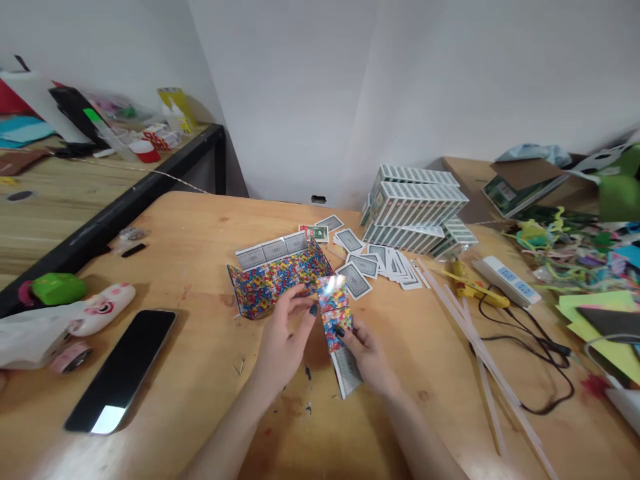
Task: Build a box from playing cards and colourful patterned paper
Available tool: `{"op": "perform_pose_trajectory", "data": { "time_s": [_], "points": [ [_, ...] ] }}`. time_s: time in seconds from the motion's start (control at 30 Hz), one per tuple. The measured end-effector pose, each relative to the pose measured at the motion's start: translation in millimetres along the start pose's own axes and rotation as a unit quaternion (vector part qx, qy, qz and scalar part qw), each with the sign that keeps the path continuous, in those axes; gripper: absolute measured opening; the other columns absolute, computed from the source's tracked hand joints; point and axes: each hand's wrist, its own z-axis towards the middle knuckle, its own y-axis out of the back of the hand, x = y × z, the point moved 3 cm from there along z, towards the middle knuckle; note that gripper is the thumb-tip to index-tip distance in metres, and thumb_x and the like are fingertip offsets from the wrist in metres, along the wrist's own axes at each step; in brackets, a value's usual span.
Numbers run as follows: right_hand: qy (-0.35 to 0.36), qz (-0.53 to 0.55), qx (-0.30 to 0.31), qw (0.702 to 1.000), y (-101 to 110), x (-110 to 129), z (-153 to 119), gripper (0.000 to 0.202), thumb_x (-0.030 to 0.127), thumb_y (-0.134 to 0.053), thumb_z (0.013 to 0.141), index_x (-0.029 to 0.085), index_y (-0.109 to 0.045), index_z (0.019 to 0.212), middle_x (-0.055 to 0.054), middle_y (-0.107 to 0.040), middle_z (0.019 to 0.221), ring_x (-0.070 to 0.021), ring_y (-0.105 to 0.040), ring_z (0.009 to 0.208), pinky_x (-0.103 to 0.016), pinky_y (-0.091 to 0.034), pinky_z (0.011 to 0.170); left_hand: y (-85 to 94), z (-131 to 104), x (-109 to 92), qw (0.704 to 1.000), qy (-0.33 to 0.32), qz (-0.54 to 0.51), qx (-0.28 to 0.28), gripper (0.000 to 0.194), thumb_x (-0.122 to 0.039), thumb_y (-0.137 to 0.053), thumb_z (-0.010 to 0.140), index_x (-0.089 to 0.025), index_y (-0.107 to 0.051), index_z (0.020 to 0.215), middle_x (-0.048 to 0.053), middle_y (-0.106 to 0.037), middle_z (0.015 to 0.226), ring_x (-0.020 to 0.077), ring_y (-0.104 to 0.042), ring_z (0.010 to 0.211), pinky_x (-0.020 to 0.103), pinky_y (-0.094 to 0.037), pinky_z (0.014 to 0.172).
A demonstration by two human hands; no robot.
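My right hand grips a narrow folded strip of joined playing cards, its dark-nailed thumb pressed on the front. Colourful patterned paper covers the strip's upper part, while grey card backs show at the lower end. My left hand is at the strip's upper left side, thumb and fingers apart; whether a fingertip touches the edge I cannot tell. Behind the left hand stands a low three-sided wall of cards, lined inside with the same pattern. Loose playing cards lie scattered behind and right of the strip.
Stacked card boxes stand at the back right. A yellow glue gun, glue sticks, a power strip and a black cable occupy the right side. At left lie a phone and a green object.
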Motion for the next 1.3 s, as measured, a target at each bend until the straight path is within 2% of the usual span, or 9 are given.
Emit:
{"op": "perform_pose_trajectory", "data": {
  "time_s": [0.23, 0.37, 0.47, 0.63, 0.87, 0.97, 1.1, 1.2, 1.3],
  "points": [
    [0.039, -0.048, -0.102, 0.993, 14, 5, 4, 0.032, 0.050, -0.056, 0.077, 0.020, -0.060, 0.088, -0.002, -0.062, 0.081, -0.0171, -0.054, 0.077, -0.027, -0.043, 0.072, 79.3, 52, -28, 0.904, -0.146, 0.393, -0.089, 0.023, -0.026, -0.047, 0.081, -0.019, -0.060, 0.099, 0.006, -0.063, 0.106, 0.0211, -0.055, 0.103, 0.034, -0.040, 0.094],
    [0.045, -0.038, -0.103, 0.993, 10, 6, 5, 0.031, 0.049, -0.057, 0.076, 0.020, -0.057, 0.086, 0.000, -0.062, 0.075, -0.0158, -0.054, 0.070, -0.025, -0.044, 0.065, 93.7, 113, -8, 0.797, -0.042, 0.601, 0.052, 0.047, -0.032, -0.048, 0.080, -0.014, -0.046, 0.123, 0.012, -0.056, 0.120, 0.0244, -0.053, 0.109, 0.032, -0.042, 0.090],
    [0.024, 0.018, -0.090, 0.995, 9, 4, 5, 0.030, 0.047, -0.060, 0.075, 0.021, -0.056, 0.090, 0.001, -0.064, 0.079, -0.0145, -0.056, 0.067, -0.024, -0.044, 0.062, 93.8, 137, -1, 0.766, -0.012, 0.637, 0.089, 0.045, -0.032, -0.053, 0.075, -0.014, -0.052, 0.117, 0.015, -0.064, 0.107, 0.0288, -0.059, 0.099, 0.035, -0.045, 0.082],
    [0.023, 0.079, -0.116, 0.990, 16, 5, 6, 0.032, 0.037, -0.067, 0.068, 0.021, -0.060, 0.094, 0.000, -0.067, 0.084, -0.0178, -0.061, 0.076, -0.028, -0.047, 0.069, 87.9, 122, -5, 0.757, 0.015, 0.637, 0.145, 0.032, -0.029, -0.054, 0.071, -0.020, -0.062, 0.100, 0.011, -0.069, 0.090, 0.0294, -0.065, 0.082, 0.033, -0.046, 0.066],
    [-0.026, 0.090, -0.110, 0.990, 18, 6, 11, 0.046, 0.036, -0.067, 0.066, 0.023, -0.051, 0.107, 0.000, -0.068, 0.080, -0.0195, -0.065, 0.069, -0.028, -0.048, 0.059, 58.8, 38, -17, 0.763, 0.028, 0.618, 0.186, 0.057, -0.027, -0.046, 0.080, -0.009, -0.034, 0.132, 0.017, -0.068, 0.089, 0.0295, -0.065, 0.079, 0.034, -0.046, 0.062],
    [-0.036, 0.089, -0.112, 0.989, 19, 5, 11, 0.041, 0.041, -0.066, 0.068, 0.024, -0.049, 0.101, 0.000, -0.068, 0.078, -0.0192, -0.065, 0.065, -0.028, -0.048, 0.056, 54.1, 18, -33, 0.736, 0.035, 0.655, 0.165, 0.064, -0.036, -0.042, 0.084, -0.007, -0.023, 0.138, 0.016, -0.068, 0.079, 0.0306, -0.065, 0.067, 0.035, -0.045, 0.054],
    [-0.037, 0.042, -0.125, 0.991, 26, 5, 11, 0.038, 0.044, -0.064, 0.069, 0.024, -0.048, 0.097, 0.002, -0.068, 0.075, -0.0182, -0.065, 0.063, -0.027, -0.048, 0.054, 47.1, 20, -51, 0.730, -0.043, 0.667, 0.140, 0.051, -0.034, -0.039, 0.087, -0.014, -0.034, 0.134, 0.013, -0.068, 0.080, 0.0294, -0.065, 0.072, 0.037, -0.047, 0.060],
    [-0.027, 0.021, -0.168, 0.985, 37, 8, 13, 0.037, 0.043, -0.064, 0.068, 0.024, -0.048, 0.095, 0.003, -0.067, 0.072, -0.0171, -0.064, 0.058, -0.027, -0.048, 0.053, 27.9, 31, -42, 0.780, -0.104, 0.577, 0.217, 0.038, -0.028, -0.039, 0.087, -0.015, -0.050, 0.120, 0.014, -0.062, 0.110, 0.0263, -0.061, 0.094, 0.037, -0.047, 0.079],
    [-0.026, 0.031, -0.203, 0.978, 45, 11, 13, 0.033, 0.041, -0.065, 0.066, 0.025, -0.049, 0.090, 0.004, -0.066, 0.066, -0.0176, -0.062, 0.054, -0.028, -0.048, 0.052, 2.4, 41, -22, 0.797, -0.122, 0.502, 0.313, 0.053, -0.034, -0.048, 0.082, -0.010, -0.042, 0.129, 0.016, -0.044, 0.135, 0.0268, -0.046, 0.120, 0.035, -0.039, 0.097]
  ]
}}
